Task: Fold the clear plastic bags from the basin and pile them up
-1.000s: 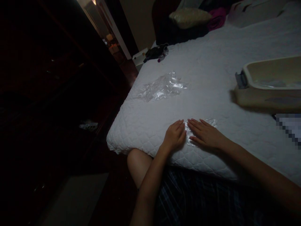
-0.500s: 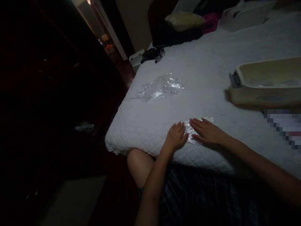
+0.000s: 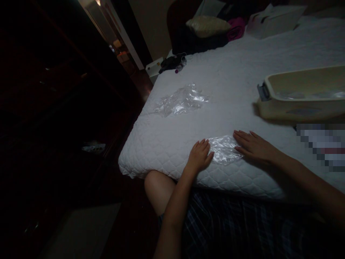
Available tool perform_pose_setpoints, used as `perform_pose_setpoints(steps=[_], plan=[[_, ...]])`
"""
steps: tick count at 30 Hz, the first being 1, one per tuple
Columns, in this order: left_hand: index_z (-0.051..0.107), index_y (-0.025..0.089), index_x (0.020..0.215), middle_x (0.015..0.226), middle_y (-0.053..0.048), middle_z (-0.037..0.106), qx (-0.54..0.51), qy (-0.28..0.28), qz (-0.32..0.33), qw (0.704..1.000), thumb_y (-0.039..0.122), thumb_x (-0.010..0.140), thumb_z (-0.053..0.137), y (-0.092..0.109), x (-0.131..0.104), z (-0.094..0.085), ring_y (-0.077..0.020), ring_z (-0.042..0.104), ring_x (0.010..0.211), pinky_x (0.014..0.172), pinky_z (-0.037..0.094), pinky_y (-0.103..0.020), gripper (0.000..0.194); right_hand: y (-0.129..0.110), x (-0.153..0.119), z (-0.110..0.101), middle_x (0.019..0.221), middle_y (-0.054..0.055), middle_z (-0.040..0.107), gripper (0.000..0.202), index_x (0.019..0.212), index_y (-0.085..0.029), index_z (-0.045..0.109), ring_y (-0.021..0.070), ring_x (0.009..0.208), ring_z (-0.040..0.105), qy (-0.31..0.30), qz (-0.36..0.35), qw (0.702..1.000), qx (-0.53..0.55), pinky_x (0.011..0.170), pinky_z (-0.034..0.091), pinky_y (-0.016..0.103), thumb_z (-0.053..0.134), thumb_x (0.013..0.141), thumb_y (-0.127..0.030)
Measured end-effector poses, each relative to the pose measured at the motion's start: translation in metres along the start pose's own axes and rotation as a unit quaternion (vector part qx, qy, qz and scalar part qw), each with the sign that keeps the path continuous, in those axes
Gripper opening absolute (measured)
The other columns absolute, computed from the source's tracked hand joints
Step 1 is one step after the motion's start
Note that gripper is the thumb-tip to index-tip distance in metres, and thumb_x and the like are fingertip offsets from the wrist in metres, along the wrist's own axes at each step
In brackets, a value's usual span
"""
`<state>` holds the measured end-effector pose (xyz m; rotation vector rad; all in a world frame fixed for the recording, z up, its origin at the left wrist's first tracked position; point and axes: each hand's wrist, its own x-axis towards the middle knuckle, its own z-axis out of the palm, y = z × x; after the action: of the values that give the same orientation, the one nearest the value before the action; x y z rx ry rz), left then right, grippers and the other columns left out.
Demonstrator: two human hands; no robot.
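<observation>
A folded clear plastic bag (image 3: 224, 149) lies flat and shiny near the front edge of the bed (image 3: 161, 144). Resting flat on its left end is my left hand (image 3: 199, 155), fingers stretched out. My right hand (image 3: 252, 146) is spread over the right end, its fingertips at the bag's edge; whether the palm touches cannot be seen. Farther back on the white quilted cover, a second clear plastic bag (image 3: 183, 100) is crumpled and loosely spread.
A cream plastic bin (image 3: 304, 109) with a grey latch stands at the right, clear plastic inside. Behind are a white box (image 3: 275, 25), a magenta roll (image 3: 236, 28) and a beige cushion (image 3: 207, 27). A small bottle (image 3: 181, 66) lies by the far left corner.
My right hand has slid to the right across the folded bag, uncovering its middle. My left hand stays on the left end. The view has shifted slightly.
</observation>
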<state>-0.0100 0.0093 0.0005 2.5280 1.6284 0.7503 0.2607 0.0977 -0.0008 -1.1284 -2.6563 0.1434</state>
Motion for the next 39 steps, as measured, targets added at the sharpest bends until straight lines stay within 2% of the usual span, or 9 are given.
perform_pose_setpoints(steps=[10, 17, 22, 25, 27, 29, 32, 35, 39], plan=[[0.052, 0.011, 0.126, 0.135, -0.016, 0.055, -0.03, 0.034, 0.008, 0.999, 0.032, 0.094, 0.042, -0.003, 0.0, 0.0, -0.0262, 0.042, 0.135, 0.11, 0.038, -0.047, 0.04, 0.005, -0.006, 0.006, 0.149, 0.012, 0.038, 0.063, 0.144, -0.02, 0.04, 0.0314, 0.134, 0.04, -0.002, 0.016, 1.0, -0.006, 0.11, 0.029, 0.057, 0.038, 0.091, -0.052], [0.051, 0.013, 0.127, 0.136, -0.017, 0.054, -0.05, 0.08, 0.016, 0.995, 0.032, 0.093, 0.043, -0.007, -0.001, 0.004, -0.0253, 0.046, 0.132, 0.106, 0.044, -0.047, 0.039, -0.002, -0.007, -0.002, 0.148, 0.014, 0.039, 0.063, 0.144, -0.016, 0.04, 0.0319, 0.136, 0.037, -0.01, 0.042, 0.999, 0.021, 0.111, 0.028, 0.056, 0.035, 0.091, -0.051], [0.059, 0.017, 0.113, 0.119, -0.013, 0.063, -0.082, 0.166, -0.04, 0.982, 0.024, 0.091, 0.048, -0.008, -0.001, 0.003, -0.0225, 0.058, 0.113, 0.096, 0.05, -0.043, 0.026, -0.006, -0.004, -0.022, 0.14, 0.015, 0.05, 0.056, 0.138, -0.019, 0.047, 0.0318, 0.128, 0.047, 0.055, 0.094, 0.986, 0.124, 0.106, 0.038, 0.05, 0.038, 0.091, -0.049], [0.064, 0.015, 0.101, 0.098, -0.01, 0.066, -0.095, 0.193, -0.111, 0.97, 0.021, 0.089, 0.05, -0.003, -0.001, -0.003, -0.0197, 0.061, 0.095, 0.086, 0.052, -0.036, 0.02, -0.004, -0.003, -0.032, 0.12, 0.016, 0.063, 0.05, 0.122, -0.018, 0.059, 0.0288, 0.104, 0.062, 0.083, 0.191, 0.961, 0.184, 0.091, 0.048, 0.043, 0.048, 0.086, -0.051], [0.066, 0.015, 0.091, 0.088, -0.008, 0.065, -0.113, 0.186, -0.189, 0.958, 0.021, 0.088, 0.051, 0.001, -0.002, -0.007, -0.0174, 0.06, 0.084, 0.078, 0.05, -0.031, 0.017, 0.0, -0.004, -0.033, 0.104, 0.015, 0.068, 0.046, 0.106, -0.016, 0.066, 0.0259, 0.088, 0.065, 0.069, 0.26, 0.936, 0.226, 0.081, 0.049, 0.039, 0.054, 0.081, -0.053], [0.067, 0.016, 0.083, 0.08, -0.005, 0.064, -0.145, 0.158, -0.264, 0.94, 0.023, 0.087, 0.052, 0.004, -0.001, -0.011, -0.0155, 0.059, 0.076, 0.072, 0.048, -0.028, 0.017, 0.005, -0.003, -0.031, 0.092, 0.013, 0.069, 0.046, 0.095, -0.015, 0.068, 0.0237, 0.079, 0.064, 0.023, 0.309, 0.906, 0.287, 0.072, 0.048, 0.037, 0.056, 0.078, -0.056], [0.068, 0.016, 0.08, 0.077, -0.004, 0.065, -0.193, 0.094, -0.321, 0.922, 0.028, 0.085, 0.056, 0.006, 0.001, -0.015, -0.0154, 0.059, 0.073, 0.07, 0.045, -0.026, 0.018, 0.008, -0.001, -0.027, 0.081, 0.012, 0.069, 0.049, 0.087, -0.014, 0.069, 0.0217, 0.07, 0.062, -0.045, 0.339, 0.871, 0.352, 0.064, 0.044, 0.034, 0.058, 0.073, -0.06], [0.07, 0.016, 0.083, 0.082, -0.006, 0.067, -0.196, 0.045, -0.346, 0.917, 0.032, 0.083, 0.059, 0.006, 0.005, -0.017, -0.0172, 0.061, 0.076, 0.071, 0.045, -0.027, 0.019, 0.006, 0.002, -0.024, 0.077, 0.012, 0.069, 0.048, 0.081, -0.013, 0.069, 0.0215, 0.068, 0.06, -0.062, 0.335, 0.87, 0.356, 0.063, 0.043, 0.034, 0.064, 0.067, -0.058], [0.07, 0.017, 0.09, 0.089, -0.006, 0.069, -0.19, 0.018, -0.367, 0.91, 0.033, 0.08, 0.063, 0.008, 0.009, -0.017, -0.0191, 0.063, 0.082, 0.075, 0.046, -0.029, 0.02, -0.002, 0.007, -0.023, 0.074, 0.01, 0.068, 0.04, 0.079, -0.015, 0.067, 0.0208, 0.067, 0.06, -0.039, 0.333, 0.868, 0.365, 0.064, 0.042, 0.034, 0.07, 0.062, -0.051]])
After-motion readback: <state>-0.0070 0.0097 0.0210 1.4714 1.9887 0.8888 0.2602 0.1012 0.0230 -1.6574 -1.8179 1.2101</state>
